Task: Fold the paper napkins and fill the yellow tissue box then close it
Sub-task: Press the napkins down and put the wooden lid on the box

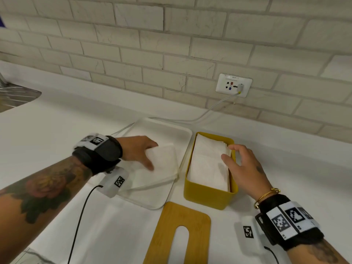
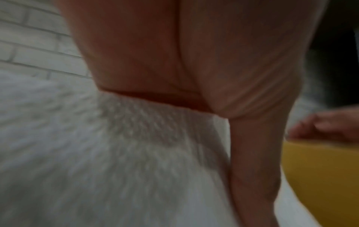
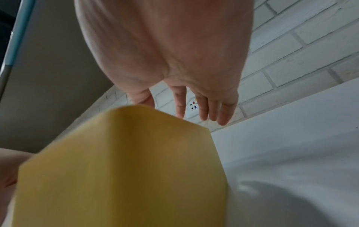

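The yellow tissue box [image 1: 209, 197] stands open on the white counter, filled with folded white napkins [image 1: 207, 164]. Its wooden lid [image 1: 167, 225] with a slot lies flat in front of it. To the left, a white tray [image 1: 152, 201] carries a stack of napkins [image 1: 163, 168]. My left hand [image 1: 150, 155] holds the stack's top napkin [image 2: 136, 153] at its left edge, thumb lying on top; the fingers are hidden behind the paper in the left wrist view. My right hand [image 1: 228, 153] hovers over the box's right rim [image 3: 120, 169], with its fingers [image 3: 202, 107] straight and holding nothing.
A wall socket [image 1: 233, 85] sits on the brick wall behind, and its white cable [image 1: 209, 109] runs down behind the tray. A metal sink [image 1: 17, 96] is at the far left. Bare counter [image 1: 295, 168] lies to the right of the box.
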Demonstrator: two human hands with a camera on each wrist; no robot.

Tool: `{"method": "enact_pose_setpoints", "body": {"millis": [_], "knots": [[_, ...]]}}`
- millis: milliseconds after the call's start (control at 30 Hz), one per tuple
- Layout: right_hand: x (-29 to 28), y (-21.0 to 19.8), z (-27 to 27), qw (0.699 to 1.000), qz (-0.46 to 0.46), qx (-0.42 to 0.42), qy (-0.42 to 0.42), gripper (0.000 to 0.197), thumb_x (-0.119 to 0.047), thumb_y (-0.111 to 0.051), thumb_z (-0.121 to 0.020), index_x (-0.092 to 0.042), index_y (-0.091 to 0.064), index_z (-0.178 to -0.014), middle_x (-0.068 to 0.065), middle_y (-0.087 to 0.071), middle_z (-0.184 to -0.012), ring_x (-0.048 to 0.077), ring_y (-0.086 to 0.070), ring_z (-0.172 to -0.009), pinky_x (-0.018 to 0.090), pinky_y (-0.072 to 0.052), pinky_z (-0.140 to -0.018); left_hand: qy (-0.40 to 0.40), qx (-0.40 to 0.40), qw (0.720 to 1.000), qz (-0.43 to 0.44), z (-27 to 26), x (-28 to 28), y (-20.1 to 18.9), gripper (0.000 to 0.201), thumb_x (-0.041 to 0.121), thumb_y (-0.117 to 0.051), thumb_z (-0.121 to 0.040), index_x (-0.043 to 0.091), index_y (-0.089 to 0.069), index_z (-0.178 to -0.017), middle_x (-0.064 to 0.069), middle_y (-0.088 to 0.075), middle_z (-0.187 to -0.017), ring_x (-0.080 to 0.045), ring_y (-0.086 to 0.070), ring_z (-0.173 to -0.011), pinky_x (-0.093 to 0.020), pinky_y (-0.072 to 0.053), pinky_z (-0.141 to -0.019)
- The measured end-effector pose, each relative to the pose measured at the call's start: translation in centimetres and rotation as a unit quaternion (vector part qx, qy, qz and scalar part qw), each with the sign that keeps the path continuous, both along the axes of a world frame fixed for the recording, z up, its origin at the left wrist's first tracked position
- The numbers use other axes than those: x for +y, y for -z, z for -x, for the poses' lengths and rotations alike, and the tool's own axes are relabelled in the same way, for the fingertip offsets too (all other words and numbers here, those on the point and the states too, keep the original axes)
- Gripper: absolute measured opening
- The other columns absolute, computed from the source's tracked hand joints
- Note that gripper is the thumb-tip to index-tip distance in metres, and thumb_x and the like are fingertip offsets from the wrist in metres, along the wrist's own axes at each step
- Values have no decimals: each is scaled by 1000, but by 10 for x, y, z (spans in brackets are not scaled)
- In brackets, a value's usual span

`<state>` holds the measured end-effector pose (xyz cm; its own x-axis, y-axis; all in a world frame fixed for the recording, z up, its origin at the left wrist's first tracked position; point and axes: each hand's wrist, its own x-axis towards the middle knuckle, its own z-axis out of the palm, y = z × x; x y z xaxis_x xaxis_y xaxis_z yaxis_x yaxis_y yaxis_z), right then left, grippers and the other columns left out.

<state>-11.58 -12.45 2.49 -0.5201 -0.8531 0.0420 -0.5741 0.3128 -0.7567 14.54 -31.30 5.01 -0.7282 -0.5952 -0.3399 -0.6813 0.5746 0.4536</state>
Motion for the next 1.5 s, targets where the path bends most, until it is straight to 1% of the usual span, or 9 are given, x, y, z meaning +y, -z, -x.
{"method": "enact_pose_setpoints", "body": {"millis": [200,400,500,633,900,1033,1167,1333,1500], "knots": [[-1,-25,-23,974,69,-206,-58,46,-46,-68,-89,-33,-55,-132,-13,-69,-116,6,-62,-117,30,-47,-101,-84,301,928,-203,19,28,-41,41,18,-79,-79,15,-69,-119,2,-77,-112,-16,-74,-102,-27,-60,-83],[-10,-43,-55,926,122,-338,-116,35,-28,-65,-96,-28,-56,-130,-10,-73,-119,9,-69,-110,32,-55,-94,-100,442,851,-266,69,54,-38,36,19,-64,-95,15,-60,-131,-3,-74,-121,-22,-71,-110,-35,-59,-90],[-20,-38,-56,929,139,-340,-55,33,-22,-63,-99,-29,-55,-130,-7,-72,-121,12,-70,-108,35,-57,-92,-117,445,863,-207,90,63,-33,28,29,-60,-101,21,-57,-128,0,-72,-121,-17,-71,-108,-36,-57,-95],[-23,-33,-47,923,134,-360,-13,31,-9,-57,-100,-20,-56,-129,0,-71,-121,18,-70,-108,36,-57,-90,-182,430,856,-222,100,65,-27,58,48,-67,-94,17,-42,-136,-2,-66,-124,-15,-69,-108,-35,-57,-94],[-24,-28,-33,912,112,-394,-9,38,0,-54,-97,-20,-57,-129,12,-72,-116,31,-71,-104,43,-59,-86,-136,362,891,-238,106,85,-18,59,32,-60,-100,20,-26,-147,7,-57,-125,-9,-61,-110,-27,-54,-93],[-26,-29,-17,912,133,-387,16,38,4,-55,-95,-12,-56,-130,15,-70,-119,34,-69,-107,46,-58,-88,-177,386,849,-314,103,83,-20,60,23,-66,-97,28,-31,-145,3,-64,-118,-12,-70,-96,-25,-60,-76],[-35,-28,9,926,141,-344,63,33,-1,-61,-95,-10,-58,-127,13,-69,-118,32,-68,-106,51,-57,-93,-147,346,864,-334,91,92,-10,70,10,-71,-92,43,-29,-138,-8,-71,-118,-22,-74,-96,-34,-62,-70],[-52,-15,27,969,76,-224,76,25,-9,-72,-82,-18,-66,-105,9,-73,-110,31,-70,-102,53,-56,-95,-141,301,928,-165,90,98,5,65,13,-69,-95,41,-29,-137,-9,-60,-97,-20,-69,-62,-32,-61,-55],[-63,-22,45,997,-18,-64,43,38,-10,-68,-92,-11,-63,-129,9,-69,-119,24,-65,-101,30,-51,-92,-118,242,963,8,91,99,20,15,19,-62,-99,20,-61,-115,-1,-58,-82,-9,-56,-58,-13,-48,-51]]}}
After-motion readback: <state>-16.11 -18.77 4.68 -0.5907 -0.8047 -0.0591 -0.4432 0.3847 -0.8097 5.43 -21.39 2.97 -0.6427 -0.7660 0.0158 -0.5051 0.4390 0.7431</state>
